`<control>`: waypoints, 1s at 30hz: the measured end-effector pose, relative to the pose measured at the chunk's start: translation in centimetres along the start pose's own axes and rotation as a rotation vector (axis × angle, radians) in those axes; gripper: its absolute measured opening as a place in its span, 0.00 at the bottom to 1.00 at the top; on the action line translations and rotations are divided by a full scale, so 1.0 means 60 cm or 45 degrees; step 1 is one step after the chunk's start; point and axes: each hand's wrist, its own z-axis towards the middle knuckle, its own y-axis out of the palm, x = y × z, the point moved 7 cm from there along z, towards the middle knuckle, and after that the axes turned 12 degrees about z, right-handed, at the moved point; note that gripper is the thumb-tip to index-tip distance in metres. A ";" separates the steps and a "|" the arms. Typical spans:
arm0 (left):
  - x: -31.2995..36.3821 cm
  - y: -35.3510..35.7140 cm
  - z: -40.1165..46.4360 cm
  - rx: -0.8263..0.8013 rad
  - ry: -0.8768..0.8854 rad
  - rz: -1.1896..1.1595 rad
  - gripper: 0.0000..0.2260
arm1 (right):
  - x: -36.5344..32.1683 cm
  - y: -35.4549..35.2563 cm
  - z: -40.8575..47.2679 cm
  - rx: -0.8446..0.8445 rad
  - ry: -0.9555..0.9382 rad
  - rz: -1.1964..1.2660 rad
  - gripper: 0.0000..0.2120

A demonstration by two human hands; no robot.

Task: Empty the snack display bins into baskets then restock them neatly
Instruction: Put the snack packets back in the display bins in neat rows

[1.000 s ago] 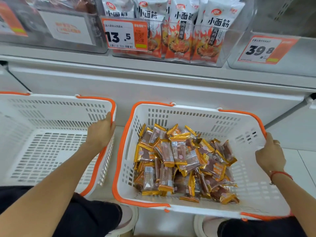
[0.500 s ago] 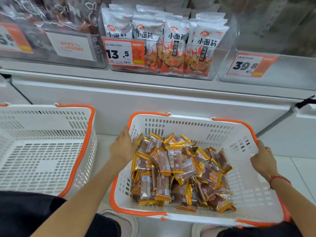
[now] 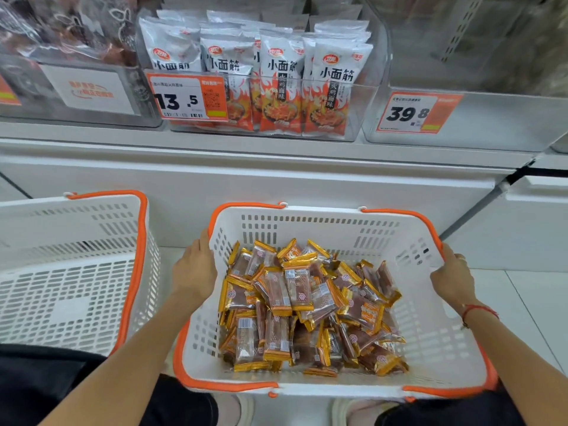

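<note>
Both hands clamp the full basket [image 3: 430, 348], left hand [image 3: 195, 272] at nine o'clock, right hand [image 3: 451, 276] at three; the empty bin [image 3: 491, 124] sits at one o'clock.

Both arms reach forward and down, bare. The left hand [image 3: 195, 270] is curled closed in a grip — the right hand [image 3: 451, 276] likewise, a red cord round its wrist.

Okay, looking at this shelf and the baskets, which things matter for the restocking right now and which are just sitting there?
In play:
filled basket
gold-wrapped snacks
left hand
right hand
empty bin
empty basket

Just there:
white noodle-snack bags
13.5 price tag
dark snacks bin
</note>
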 end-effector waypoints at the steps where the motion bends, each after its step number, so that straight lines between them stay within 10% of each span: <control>1: -0.001 0.001 0.001 0.000 0.001 -0.007 0.25 | -0.001 0.000 -0.002 -0.002 0.001 -0.001 0.24; 24: 0.031 -0.006 -0.024 0.077 -0.068 -0.407 0.19 | -0.083 0.040 -0.013 0.158 -0.358 -0.391 0.23; 30: 0.073 -0.006 -0.021 0.123 -0.129 -0.233 0.21 | -0.156 0.252 -0.108 -0.659 -0.346 -0.106 0.17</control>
